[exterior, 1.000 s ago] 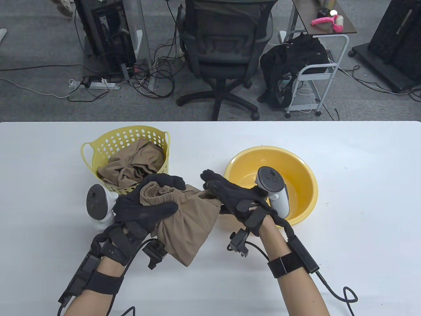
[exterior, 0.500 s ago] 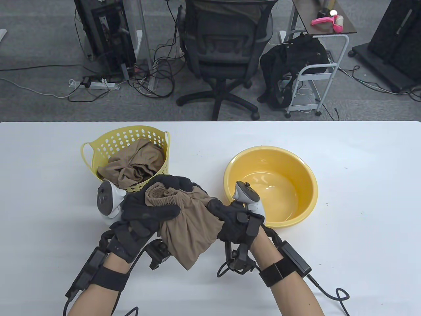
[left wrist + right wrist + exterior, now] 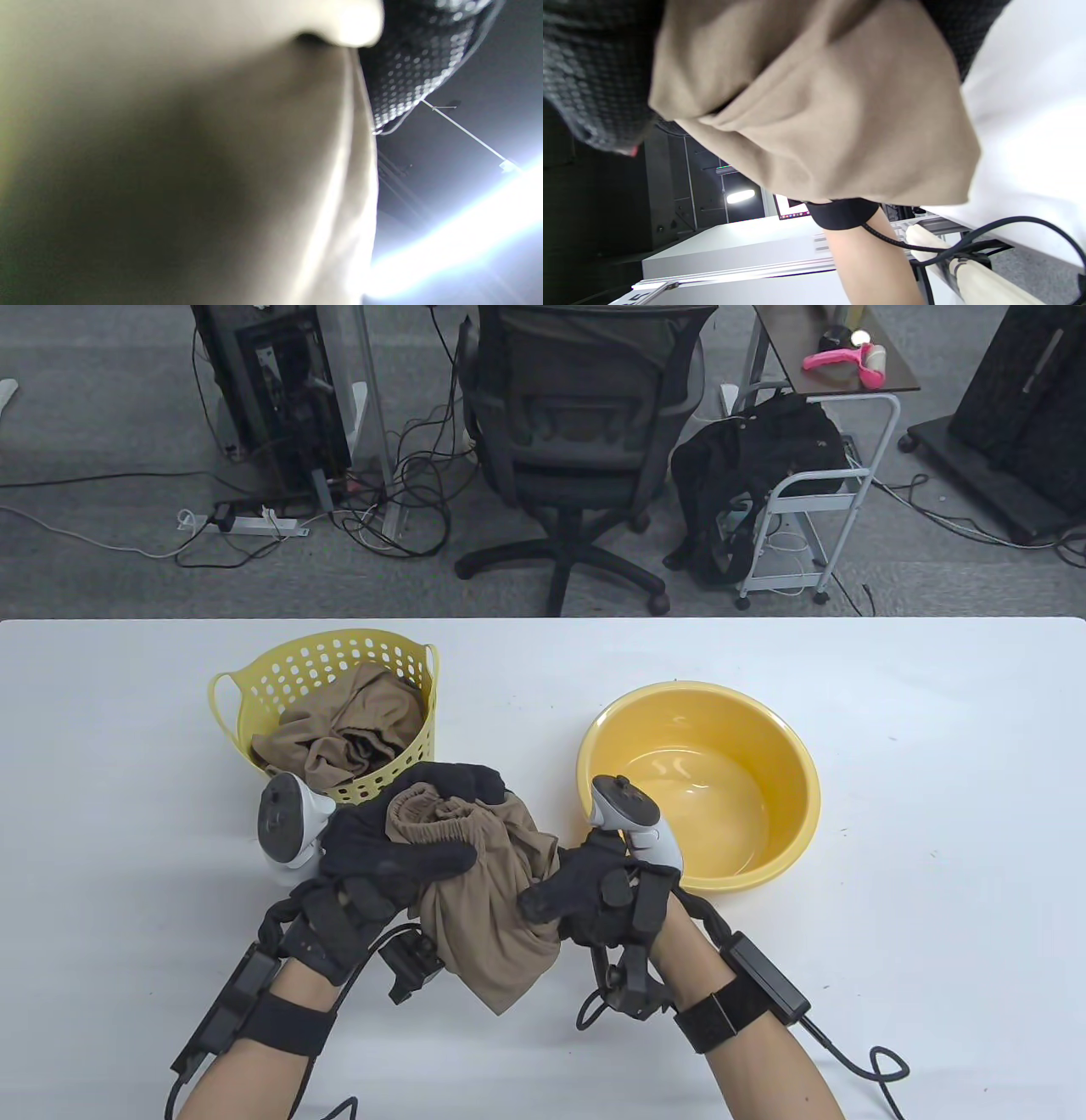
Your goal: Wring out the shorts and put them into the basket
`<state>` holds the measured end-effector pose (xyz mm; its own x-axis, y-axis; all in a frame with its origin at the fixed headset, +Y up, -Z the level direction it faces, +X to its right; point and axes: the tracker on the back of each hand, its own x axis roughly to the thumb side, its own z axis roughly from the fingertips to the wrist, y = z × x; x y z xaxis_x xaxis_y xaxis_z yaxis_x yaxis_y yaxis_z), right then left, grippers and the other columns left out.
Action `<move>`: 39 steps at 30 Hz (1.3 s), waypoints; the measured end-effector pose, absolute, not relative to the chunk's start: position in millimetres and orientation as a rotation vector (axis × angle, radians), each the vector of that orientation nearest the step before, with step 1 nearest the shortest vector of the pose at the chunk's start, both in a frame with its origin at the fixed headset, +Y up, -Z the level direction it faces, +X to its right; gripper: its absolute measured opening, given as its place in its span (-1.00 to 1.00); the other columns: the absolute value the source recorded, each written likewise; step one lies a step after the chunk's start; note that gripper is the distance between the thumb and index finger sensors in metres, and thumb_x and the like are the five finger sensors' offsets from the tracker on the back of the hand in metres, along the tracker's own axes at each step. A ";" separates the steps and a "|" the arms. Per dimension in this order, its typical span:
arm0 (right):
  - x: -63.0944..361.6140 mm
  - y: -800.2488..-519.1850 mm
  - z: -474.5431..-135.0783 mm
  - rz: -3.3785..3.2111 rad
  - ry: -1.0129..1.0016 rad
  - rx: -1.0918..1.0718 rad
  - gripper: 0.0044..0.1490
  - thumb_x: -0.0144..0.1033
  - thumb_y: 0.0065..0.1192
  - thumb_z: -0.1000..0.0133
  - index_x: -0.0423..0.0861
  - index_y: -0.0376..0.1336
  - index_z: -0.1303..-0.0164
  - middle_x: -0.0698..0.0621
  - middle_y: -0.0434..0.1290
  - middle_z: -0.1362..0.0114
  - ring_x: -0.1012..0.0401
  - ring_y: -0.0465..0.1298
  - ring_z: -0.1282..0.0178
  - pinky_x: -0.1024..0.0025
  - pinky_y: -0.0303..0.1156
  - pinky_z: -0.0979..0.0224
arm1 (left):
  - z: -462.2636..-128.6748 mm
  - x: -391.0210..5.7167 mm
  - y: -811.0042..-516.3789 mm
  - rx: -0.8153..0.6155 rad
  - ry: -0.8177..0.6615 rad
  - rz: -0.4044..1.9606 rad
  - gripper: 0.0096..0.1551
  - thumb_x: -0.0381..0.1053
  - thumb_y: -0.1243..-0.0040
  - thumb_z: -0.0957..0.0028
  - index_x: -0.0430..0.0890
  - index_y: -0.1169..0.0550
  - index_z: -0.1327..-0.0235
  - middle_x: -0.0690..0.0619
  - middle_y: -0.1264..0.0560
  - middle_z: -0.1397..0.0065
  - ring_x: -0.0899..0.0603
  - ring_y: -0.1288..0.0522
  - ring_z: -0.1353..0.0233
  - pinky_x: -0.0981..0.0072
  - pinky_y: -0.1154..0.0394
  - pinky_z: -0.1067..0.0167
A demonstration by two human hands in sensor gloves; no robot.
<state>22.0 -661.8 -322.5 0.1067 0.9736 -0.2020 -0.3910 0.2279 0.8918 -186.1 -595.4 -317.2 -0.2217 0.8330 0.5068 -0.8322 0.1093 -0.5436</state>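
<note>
A bunched pair of tan shorts [image 3: 484, 891] hangs between both hands above the white table [image 3: 916, 848], in front of the basket. My left hand [image 3: 399, 840] grips the elastic waistband end, thumb across the top. My right hand [image 3: 564, 899] grips the right side of the bundle, fingers curled into the cloth. The yellow perforated basket [image 3: 254, 687] stands behind at left, holding another tan garment [image 3: 348, 729]. In the left wrist view the blurred shorts [image 3: 169, 169] fill the frame. In the right wrist view the tan shorts [image 3: 818, 110] hang from my gloved fingers [image 3: 589, 84].
A yellow basin [image 3: 764, 746] with a little water stands right of my hands. Glove cables trail along the table's front edge. Beyond the far edge are an office chair [image 3: 577, 432] and a white cart [image 3: 814, 492].
My right hand has turned and closed on the right side of the shorts, drawing toward the left hand. The bundle is tighter and shifted slightly right.
</note>
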 end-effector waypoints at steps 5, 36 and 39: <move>23.6 -657.9 -322.5 1.248 0.929 0.790 0.59 0.31 0.64 0.09 -0.33 -0.26 -0.63 -0.35 0.19 -0.54 -0.11 0.58 -0.20 0.30 0.59 -0.15 | -316.9 -186.2 -596.8 0.007 -0.905 1.506 -0.29 0.21 -0.58 -0.02 0.12 -0.41 -0.33 -0.16 -0.43 -0.55 -0.37 -0.56 -0.47 -0.39 -0.35 -0.38; 23.6 -618.9 -310.2 2.325 0.103 0.755 0.26 0.02 0.82 0.27 -0.29 0.08 -0.38 0.00 0.50 -0.08 0.21 0.58 0.34 0.39 0.53 0.22 | -315.5 -194.1 -623.1 0.093 -0.497 1.243 -0.36 0.30 -0.46 -0.14 0.07 -0.41 -0.31 -0.19 -0.47 -0.44 -0.35 -0.60 -0.31 -0.40 -0.44 -0.25; 21.3 -617.0 -307.1 2.398 0.020 0.762 0.23 0.00 0.82 0.28 -0.29 0.10 -0.36 0.01 0.51 -0.06 0.21 0.58 0.36 0.38 0.53 0.23 | -315.4 -194.2 -624.7 0.090 -0.473 1.232 -0.37 0.30 -0.45 -0.15 0.05 -0.41 -0.30 -0.20 -0.49 -0.42 -0.34 -0.61 -0.28 -0.38 -0.46 -0.24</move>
<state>21.3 -617.0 -307.1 -0.6448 0.5623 0.5176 -0.5535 -0.8106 0.1912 -194.2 -624.7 -315.4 0.2489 0.8844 0.3949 -0.9213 0.3419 -0.1852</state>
